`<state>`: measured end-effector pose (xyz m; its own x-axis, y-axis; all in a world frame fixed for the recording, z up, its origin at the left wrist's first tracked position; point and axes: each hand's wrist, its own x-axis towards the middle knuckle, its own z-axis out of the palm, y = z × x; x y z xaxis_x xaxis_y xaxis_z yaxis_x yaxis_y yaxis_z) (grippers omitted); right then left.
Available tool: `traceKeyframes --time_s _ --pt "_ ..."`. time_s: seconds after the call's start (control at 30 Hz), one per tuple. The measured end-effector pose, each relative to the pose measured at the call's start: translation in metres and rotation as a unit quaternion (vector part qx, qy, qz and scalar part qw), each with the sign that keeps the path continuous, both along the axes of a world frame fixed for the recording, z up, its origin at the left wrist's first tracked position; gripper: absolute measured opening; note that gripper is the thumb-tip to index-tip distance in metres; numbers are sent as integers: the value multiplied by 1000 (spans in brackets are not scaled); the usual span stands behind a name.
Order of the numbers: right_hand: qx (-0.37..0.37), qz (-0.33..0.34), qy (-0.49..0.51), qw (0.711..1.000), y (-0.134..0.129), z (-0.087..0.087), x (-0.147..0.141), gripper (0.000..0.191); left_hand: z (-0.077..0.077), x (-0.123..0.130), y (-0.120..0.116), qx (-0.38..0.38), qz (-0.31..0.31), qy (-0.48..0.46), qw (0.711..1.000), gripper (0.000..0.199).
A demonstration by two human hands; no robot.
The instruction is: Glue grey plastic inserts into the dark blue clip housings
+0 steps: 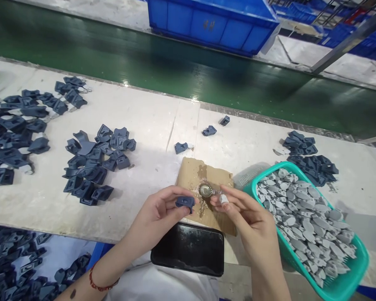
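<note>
My left hand (167,209) is closed around a dark blue plastic part (185,202) with a recess in its face. Between thumb and fingers, my right hand (247,209) pinches a small light grey plastic part (224,199). Both hands are over a piece of brown cardboard (188,175) with wet, glittering spots on it. A small round metal container (205,190) stands on the cardboard between the hands. Just below lies a black phone (191,251) at the table's near edge. To the right, a green basket (360,246) holds many loose grey parts (303,213).
Dark blue parts lie in a pile (90,167) and a larger heap (15,129) at left, with another pile (310,161) behind the basket. A blue bin (213,25) stands beyond the green belt (128,67). More blue parts (19,267) fill the lower left corner.
</note>
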<state>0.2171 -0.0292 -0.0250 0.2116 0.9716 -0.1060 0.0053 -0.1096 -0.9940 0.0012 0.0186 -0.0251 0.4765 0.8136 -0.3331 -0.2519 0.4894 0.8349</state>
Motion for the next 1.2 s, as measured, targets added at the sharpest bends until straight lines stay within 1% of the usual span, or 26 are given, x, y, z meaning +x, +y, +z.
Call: traceKeyframes --time_s 0.1,0.2,0.4,0.53,0.67,0.83,1.03,1.1,1.2 --pt "10 -26 -38 999 4 0 -2 12 -3 2 0 2 5 10 1000 14" --pt "14 -46 -61 997 8 0 -5 11 -5 3 0 24 10 42 999 14" --pt "34 -31 -98 994 18 -5 -3 8 -6 3 0 66 26 81 994 16" --pt "64 -42 -159 984 20 -13 2 5 -10 4 -3 78 36 79 993 18" --pt "55 -19 -203 978 16 -16 2 6 -11 3 -5 69 24 71 995 23" --pt "83 9 -298 951 16 -11 -1 7 -8 3 -6 68 14 39 997 8" --pt "128 39 -358 924 18 -10 -6 8 -10 2 -6 72 -4 68 995 17" --pt "133 46 -368 919 18 -10 -6 8 -12 3 -6 68 2 71 995 20" --pt "134 38 -375 917 18 -10 -6 8 -13 4 -7 66 6 83 994 23"
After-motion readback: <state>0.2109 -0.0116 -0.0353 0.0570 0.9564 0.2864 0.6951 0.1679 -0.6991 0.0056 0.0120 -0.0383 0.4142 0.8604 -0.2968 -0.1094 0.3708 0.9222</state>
